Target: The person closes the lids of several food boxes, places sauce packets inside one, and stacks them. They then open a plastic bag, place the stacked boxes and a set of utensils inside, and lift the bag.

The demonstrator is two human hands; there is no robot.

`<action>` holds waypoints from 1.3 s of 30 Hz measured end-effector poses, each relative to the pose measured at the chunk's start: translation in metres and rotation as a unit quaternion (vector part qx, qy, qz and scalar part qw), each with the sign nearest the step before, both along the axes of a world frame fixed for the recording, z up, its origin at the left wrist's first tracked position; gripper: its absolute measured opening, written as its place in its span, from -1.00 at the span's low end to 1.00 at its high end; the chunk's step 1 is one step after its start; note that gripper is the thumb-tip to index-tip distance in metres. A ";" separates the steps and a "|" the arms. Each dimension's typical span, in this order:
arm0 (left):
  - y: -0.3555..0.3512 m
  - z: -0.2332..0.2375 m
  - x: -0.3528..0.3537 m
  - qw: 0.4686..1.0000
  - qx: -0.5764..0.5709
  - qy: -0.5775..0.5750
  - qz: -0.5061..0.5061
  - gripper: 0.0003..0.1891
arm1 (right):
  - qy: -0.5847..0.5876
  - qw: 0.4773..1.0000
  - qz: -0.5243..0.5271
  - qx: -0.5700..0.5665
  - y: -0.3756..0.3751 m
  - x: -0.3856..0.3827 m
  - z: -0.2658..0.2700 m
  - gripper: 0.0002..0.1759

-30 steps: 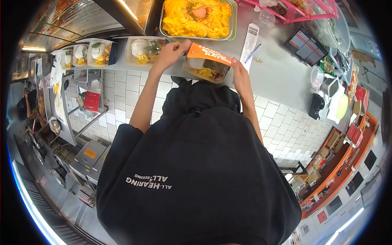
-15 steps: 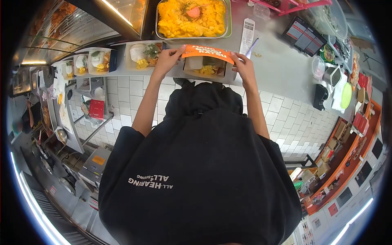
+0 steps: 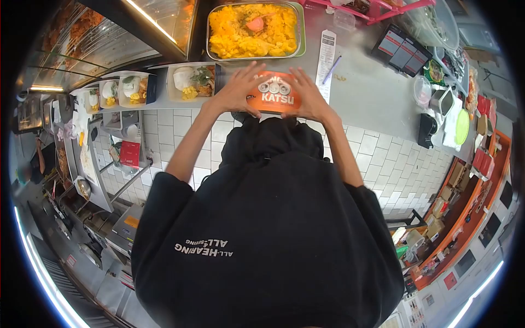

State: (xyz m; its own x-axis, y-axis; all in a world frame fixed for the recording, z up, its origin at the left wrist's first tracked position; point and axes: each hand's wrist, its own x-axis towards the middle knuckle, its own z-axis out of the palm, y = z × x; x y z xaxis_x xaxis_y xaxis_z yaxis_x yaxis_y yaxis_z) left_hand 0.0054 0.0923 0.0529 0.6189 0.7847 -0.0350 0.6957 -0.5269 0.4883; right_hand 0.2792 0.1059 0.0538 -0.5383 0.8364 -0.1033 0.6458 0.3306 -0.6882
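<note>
An orange lid with white "KATSU" lettering [image 3: 276, 94] lies over the food box at the counter's front edge, hiding the food inside. My left hand [image 3: 238, 92] is at the lid's left side, fingers spread. At its right side is my right hand [image 3: 307, 97], with its fingers also apart. Both hands touch or nearly touch the box's sides. To the left stands an open box with rice, yellow egg and greens [image 3: 190, 82]. Behind the covered box is a metal tray of yellow egg [image 3: 253, 31].
More open food boxes [image 3: 131, 89] line the counter at left, beside a glass display case. On the steel counter [image 3: 361, 104] are a paper slip [image 3: 326, 57], a purple pen [image 3: 332, 69], a black tablet [image 3: 401, 49] and a pink basket. A person's arm shows far left.
The orange lid has come down flat over the box, whose food showed before. Both hands have moved from pinching the lid's ends to spreading around its sides.
</note>
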 end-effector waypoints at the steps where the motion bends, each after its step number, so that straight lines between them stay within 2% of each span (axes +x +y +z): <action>1: -0.001 -0.002 0.002 1.000 -0.002 -0.002 -0.003 -0.08 | -0.040 0.993 0.109 -0.020 0.001 -0.001 0.000 0.08; 2: 0.001 -0.004 0.003 0.999 -0.042 0.000 -0.018 -0.05 | -0.049 0.992 0.116 0.028 0.002 0.000 -0.009 0.02; 3: 0.006 -0.007 0.005 0.996 -0.078 0.000 -0.036 -0.02 | -0.052 0.992 0.109 0.029 -0.002 0.001 -0.014 0.02; 5: 0.006 -0.032 0.006 0.997 -0.063 -0.008 -0.034 0.04 | -0.020 0.991 0.114 0.068 0.000 0.004 -0.027 -0.12; 6: -0.002 -0.034 0.010 1.000 -0.015 0.010 -0.025 0.02 | -0.023 0.988 0.115 0.102 -0.005 0.007 -0.035 -0.23; 7: -0.011 -0.039 0.012 0.999 0.031 0.027 -0.015 -0.01 | -0.029 0.988 0.112 0.099 -0.014 0.010 -0.051 -0.23; 8: -0.016 -0.056 0.011 0.995 0.082 0.047 -0.012 -0.07 | 0.006 0.976 0.115 0.183 -0.018 0.013 -0.070 -0.20; 9: -0.014 -0.053 0.012 0.995 0.084 0.044 -0.012 -0.07 | 0.042 0.956 0.118 0.266 -0.019 0.015 -0.082 -0.17; 11: -0.018 -0.032 0.014 0.996 0.028 0.085 -0.019 -0.16 | 0.020 0.962 0.122 0.243 -0.031 0.017 -0.079 -0.22; 13: -0.019 -0.025 0.015 0.999 0.004 0.040 -0.013 -0.09 | 0.003 0.979 0.101 0.175 -0.034 0.015 -0.068 -0.32; 15: -0.020 -0.023 0.020 1.000 0.028 0.013 0.003 -0.05 | -0.005 0.975 0.107 0.192 -0.040 0.014 -0.081 -0.29; 17: -0.012 -0.047 0.021 0.999 0.033 -0.003 0.012 -0.06 | -0.026 0.967 0.066 0.245 -0.046 0.013 -0.111 -0.25; 19: -0.008 -0.051 0.026 0.999 0.033 -0.021 0.019 -0.07 | -0.030 0.968 0.052 0.242 -0.059 0.028 -0.100 -0.31; 21: -0.003 -0.038 0.032 0.999 0.004 -0.018 0.047 -0.13 | 0.083 0.996 -0.013 0.005 -0.070 0.068 -0.080 -0.42; 23: -0.002 -0.041 0.035 0.997 0.022 -0.016 0.076 -0.13 | 0.091 0.963 -0.153 0.201 -0.058 0.133 -0.053 -0.57; 24: -0.004 -0.043 0.039 0.994 0.036 -0.016 0.102 -0.13 | 0.046 0.943 -0.273 0.185 -0.055 0.184 -0.055 -0.66; 25: -0.006 -0.040 0.045 0.995 0.034 -0.020 0.093 -0.13 | 0.028 0.903 -0.344 0.255 -0.048 0.240 -0.050 -0.72; 26: -0.005 -0.033 0.059 0.990 0.065 -0.034 0.118 -0.12 | -0.035 0.853 -0.448 0.264 -0.044 0.293 -0.031 -0.78; 27: -0.003 -0.026 0.081 0.984 0.094 -0.053 0.142 -0.11 | -0.044 0.790 -0.546 0.276 -0.040 0.341 -0.016 -0.77; 29: 0.009 0.001 0.140 0.986 0.087 -0.074 0.124 -0.13 | -0.232 0.734 -0.578 0.271 -0.052 0.452 0.005 -0.71; 31: 0.013 0.020 0.204 0.989 0.065 -0.104 0.081 -0.15 | -0.306 0.722 -0.568 0.249 -0.070 0.552 -0.013 -0.60; 32: 0.016 0.014 0.237 0.988 0.078 -0.118 0.064 -0.16 | -0.208 0.788 -0.572 0.090 -0.075 0.594 -0.016 -0.50; 33: 0.018 0.009 0.271 0.991 0.070 -0.106 0.050 -0.16 | -0.208 0.784 -0.577 0.093 -0.074 0.592 -0.006 -0.50; 34: 0.020 0.003 0.302 0.993 0.063 -0.092 0.038 -0.15 | -0.083 0.765 -0.635 -0.066 -0.068 0.579 0.010 -0.50; 35: 0.026 -0.008 0.331 0.993 0.066 -0.091 0.023 -0.15 | 0.051 0.714 -0.662 -0.221 -0.062 0.572 0.017 -0.49; 36: 0.029 -0.020 0.355 0.994 0.065 -0.090 0.010 -0.15 | 0.071 0.738 -0.625 -0.243 -0.062 0.582 0.007 -0.55; 39: 0.033 -0.042 0.400 0.998 0.049 -0.021 -0.027 -0.14 | 0.050 0.738 -0.601 -0.303 -0.051 0.600 -0.002 -0.63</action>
